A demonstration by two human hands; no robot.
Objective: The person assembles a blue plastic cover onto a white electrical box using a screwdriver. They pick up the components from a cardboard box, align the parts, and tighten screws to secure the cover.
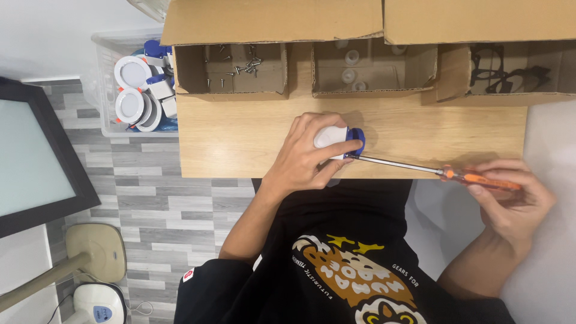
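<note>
Centrally, above the near edge of the wooden counter, a small white cylindrical part with a blue end cap is enclosed by the left hand, whose fingers are wrapped closely around its body. A long screwdriver is held by the right hand, the fingers closed on its orange handle, while the steel shaft is directed leftward so that its tip is met by the blue cap. The part is judged to be light, rigid plastic with a smooth, somewhat slippery shell; it is best gripped around the white barrel, the blue end being left exposed. Along the far edge of the counter, three open cardboard boxes are ranged: one with loose screws, one with small white pieces, and one with dark frame-like items. Beside the counter, on the left, a clear plastic bin of round white fittings is seen, and a dark-framed panel stands further left.
</note>
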